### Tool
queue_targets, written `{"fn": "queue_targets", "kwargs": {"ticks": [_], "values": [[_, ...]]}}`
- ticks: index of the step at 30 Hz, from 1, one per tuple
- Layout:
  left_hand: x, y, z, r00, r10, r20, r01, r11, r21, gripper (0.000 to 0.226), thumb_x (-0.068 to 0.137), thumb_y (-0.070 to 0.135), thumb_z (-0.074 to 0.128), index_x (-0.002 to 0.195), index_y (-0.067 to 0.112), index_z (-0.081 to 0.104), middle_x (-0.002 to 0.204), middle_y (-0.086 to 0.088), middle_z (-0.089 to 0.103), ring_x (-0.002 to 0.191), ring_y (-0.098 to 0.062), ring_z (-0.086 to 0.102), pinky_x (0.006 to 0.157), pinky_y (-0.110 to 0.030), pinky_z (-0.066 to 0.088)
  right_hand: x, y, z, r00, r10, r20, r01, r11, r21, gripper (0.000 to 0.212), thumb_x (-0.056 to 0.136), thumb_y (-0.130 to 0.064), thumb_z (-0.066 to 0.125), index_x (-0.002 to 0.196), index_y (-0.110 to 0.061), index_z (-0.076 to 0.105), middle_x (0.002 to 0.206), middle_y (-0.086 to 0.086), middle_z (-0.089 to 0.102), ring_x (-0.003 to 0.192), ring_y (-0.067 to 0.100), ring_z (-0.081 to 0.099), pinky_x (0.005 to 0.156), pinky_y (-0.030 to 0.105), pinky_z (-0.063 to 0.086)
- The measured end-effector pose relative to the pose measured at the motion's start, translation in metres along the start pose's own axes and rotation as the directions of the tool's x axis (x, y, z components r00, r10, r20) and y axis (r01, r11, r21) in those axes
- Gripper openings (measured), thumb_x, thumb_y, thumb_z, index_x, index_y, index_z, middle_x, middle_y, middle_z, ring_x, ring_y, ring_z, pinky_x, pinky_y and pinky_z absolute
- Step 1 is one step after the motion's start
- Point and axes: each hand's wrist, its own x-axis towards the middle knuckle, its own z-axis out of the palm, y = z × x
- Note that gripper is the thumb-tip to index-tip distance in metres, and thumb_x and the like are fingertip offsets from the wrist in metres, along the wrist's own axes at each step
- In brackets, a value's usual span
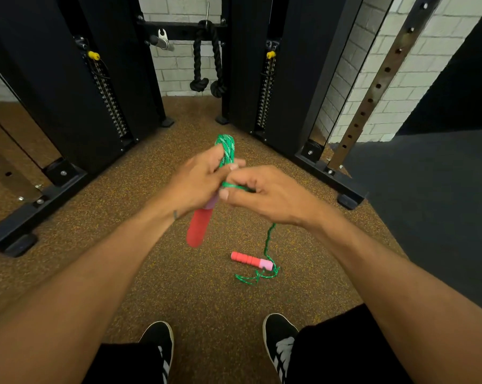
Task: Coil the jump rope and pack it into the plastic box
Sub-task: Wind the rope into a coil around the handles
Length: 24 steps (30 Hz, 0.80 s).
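My left hand point(198, 181) grips a folded bundle of green jump rope point(226, 149) together with one red handle point(198, 228), which hangs down below the fist. My right hand point(264, 194) pinches a strand of the same rope right beside the left hand. From the right hand the rope trails down to the floor, where the second red and pink handle point(251, 260) lies with a small loose tangle of rope point(257, 276) beside it. No plastic box is in view.
I stand on a brown speckled floor point(156, 273) with my two black shoes at the bottom. Black cable machine towers point(101, 87) stand left and right, their base rails point(35, 206) running along the floor. A black knotted rope attachment point(206, 59) hangs at the back. A dark mat point(428, 203) lies right.
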Motion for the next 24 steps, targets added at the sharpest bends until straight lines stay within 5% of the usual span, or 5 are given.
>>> {"fn": "queue_targets", "kwargs": {"ticks": [4, 8, 11, 19, 24], "values": [[-0.004, 0.002, 0.008, 0.994, -0.003, 0.105, 0.004, 1.0, -0.003, 0.025, 0.096, 0.03, 0.044, 0.094, 0.014, 0.063, 0.087, -0.005, 0.066, 0.08, -0.022, 0.061, 0.079, -0.044, 0.051, -0.004, 0.009, -0.012, 0.99, 0.058, -0.125, -0.031, 0.978, 0.206, 0.026, 0.099, -0.03, 0.056, 0.08, -0.015, 0.065, 0.069, -0.002, 0.06, 0.065, 0.006, 0.053, 0.064, 0.031, 0.043], [-0.004, 0.013, 0.014, 0.988, -0.039, 0.149, 0.072, 0.972, -0.225, 0.028, 0.105, 0.016, 0.037, 0.116, 0.015, 0.062, 0.093, 0.004, 0.073, 0.079, -0.002, 0.066, 0.072, -0.013, 0.051, -0.004, 0.02, -0.018, 0.983, 0.091, -0.161, -0.019, 0.914, 0.404, 0.03, 0.102, -0.029, 0.053, 0.09, -0.002, 0.06, 0.076, 0.03, 0.063, 0.066, 0.022, 0.06, 0.068, 0.048, 0.048], [-0.005, 0.014, 0.014, 0.981, -0.051, 0.186, 0.1, 0.959, -0.264, 0.028, 0.105, 0.018, 0.037, 0.12, 0.021, 0.06, 0.094, 0.004, 0.078, 0.081, -0.004, 0.068, 0.074, -0.012, 0.051, -0.003, 0.025, -0.019, 0.973, 0.111, -0.204, -0.019, 0.913, 0.407, 0.032, 0.1, -0.031, 0.055, 0.095, 0.001, 0.06, 0.078, 0.023, 0.066, 0.069, 0.018, 0.059, 0.074, 0.052, 0.049], [-0.009, 0.018, 0.012, 0.958, 0.031, 0.285, 0.104, 0.889, -0.445, 0.032, 0.101, 0.007, 0.032, 0.117, 0.015, 0.059, 0.101, -0.014, 0.075, 0.076, -0.012, 0.065, 0.079, -0.022, 0.053, -0.002, 0.032, -0.027, 0.945, 0.198, -0.26, -0.054, 0.879, 0.473, 0.011, 0.1, -0.016, 0.057, 0.093, -0.008, 0.058, 0.08, -0.002, 0.057, 0.058, -0.006, 0.055, 0.056, 0.009, 0.043], [-0.009, 0.017, 0.011, 0.93, 0.042, 0.365, 0.106, 0.921, -0.375, 0.032, 0.102, 0.011, 0.035, 0.122, 0.022, 0.057, 0.104, -0.01, 0.076, 0.079, -0.01, 0.064, 0.082, -0.02, 0.051, -0.003, 0.039, -0.028, 0.936, 0.278, -0.215, -0.112, 0.816, 0.567, 0.014, 0.1, -0.02, 0.057, 0.089, -0.013, 0.063, 0.071, -0.001, 0.059, 0.049, -0.001, 0.048, 0.051, 0.015, 0.033]]}}
